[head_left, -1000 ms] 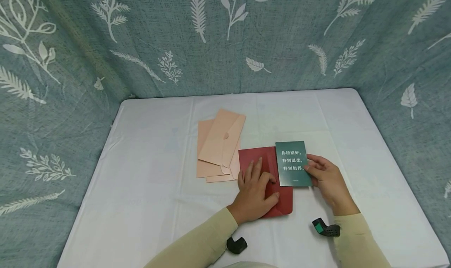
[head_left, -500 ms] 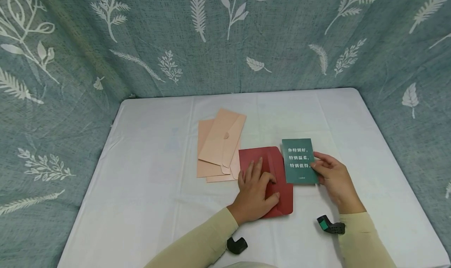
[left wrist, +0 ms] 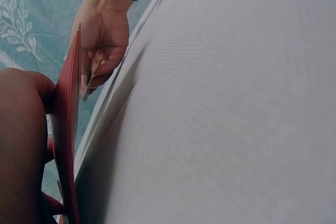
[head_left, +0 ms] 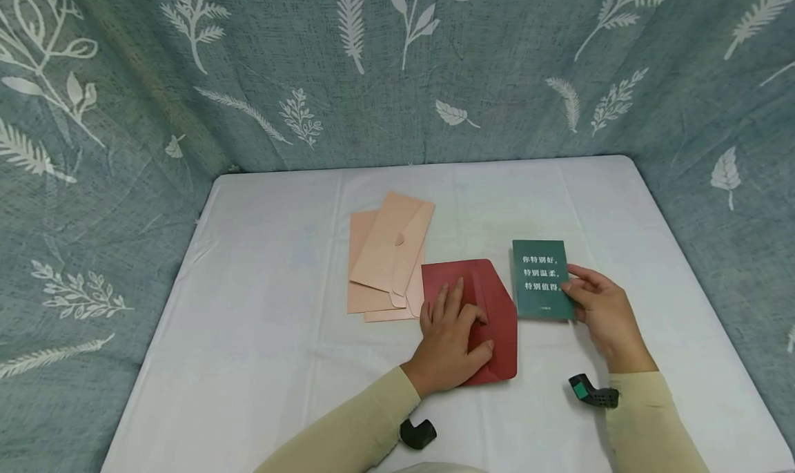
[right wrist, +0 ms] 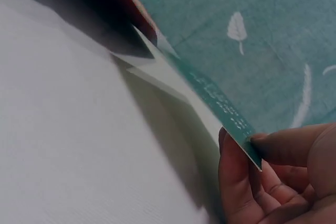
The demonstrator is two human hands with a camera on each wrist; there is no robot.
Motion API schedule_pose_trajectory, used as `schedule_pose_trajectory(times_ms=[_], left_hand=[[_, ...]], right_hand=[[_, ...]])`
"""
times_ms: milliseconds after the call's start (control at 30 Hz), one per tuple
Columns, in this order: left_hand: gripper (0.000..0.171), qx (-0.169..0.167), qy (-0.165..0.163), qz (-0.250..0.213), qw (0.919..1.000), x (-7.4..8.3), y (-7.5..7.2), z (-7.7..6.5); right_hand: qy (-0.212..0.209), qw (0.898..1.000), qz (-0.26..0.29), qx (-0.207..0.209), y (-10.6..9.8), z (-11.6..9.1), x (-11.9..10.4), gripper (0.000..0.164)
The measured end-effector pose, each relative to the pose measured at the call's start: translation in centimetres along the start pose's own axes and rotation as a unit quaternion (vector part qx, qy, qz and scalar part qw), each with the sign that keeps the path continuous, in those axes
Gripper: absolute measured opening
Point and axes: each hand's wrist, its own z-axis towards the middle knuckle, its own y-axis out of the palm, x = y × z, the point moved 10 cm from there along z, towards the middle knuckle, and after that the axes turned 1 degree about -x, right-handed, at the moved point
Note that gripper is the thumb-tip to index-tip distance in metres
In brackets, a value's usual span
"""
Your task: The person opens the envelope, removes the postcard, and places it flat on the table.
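A red envelope [head_left: 500, 307] lies on the white table with its flap spread out to the right. My left hand [head_left: 447, 342] rests on it, fingers extended across the paper. To the right, my right hand [head_left: 605, 314] pinches a dark green card [head_left: 543, 302] with white printed text by its right edge. Thumb on top and fingers beneath show in the right wrist view, where the card [right wrist: 210, 95] is held up off the table. A narrow gap separates card and envelope flap. In the left wrist view the envelope [left wrist: 65, 114] appears edge-on beside my fingers.
Several peach envelopes [head_left: 388, 252] overlap in a pile behind and left of the red one. The table [head_left: 267, 273] has a white cloth. A teal leaf-patterned curtain [head_left: 397, 114] hangs along the back and sides.
My right hand has carried the green card right and slightly away from me, off the red envelope's flap. My left hand has stayed in place on the red envelope.
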Motion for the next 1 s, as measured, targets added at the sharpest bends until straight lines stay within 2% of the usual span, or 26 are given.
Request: schedule_pose_trajectory(times_ms=[333, 667, 833, 1000], left_hand=[[0.026, -0.001, 0.0, -0.004, 1.0, 0.1, -0.2, 0.0], [0.025, 0.001, 0.002, -0.001, 1.0, 0.0, -0.1, -0.1], [0.025, 0.0, 0.004, 0.0, 1.0, 0.0, 0.0, -0.2], [0.025, -0.001, 0.003, 0.0, 1.0, 0.0, -0.1, -0.2]], right_hand=[[0.004, 0.999, -0.004, 0.036, -2.3, 0.6, -0.1, 0.052], [-0.012, 0.998, -0.054, 0.042, -3.3, 1.6, -0.8, 0.05], [-0.006, 0.998, -0.047, 0.041, -3.8, 2.3, -0.6, 0.05], [0.005, 0.996, -0.08, 0.045, -3.9, 2.6, -0.5, 0.051]])
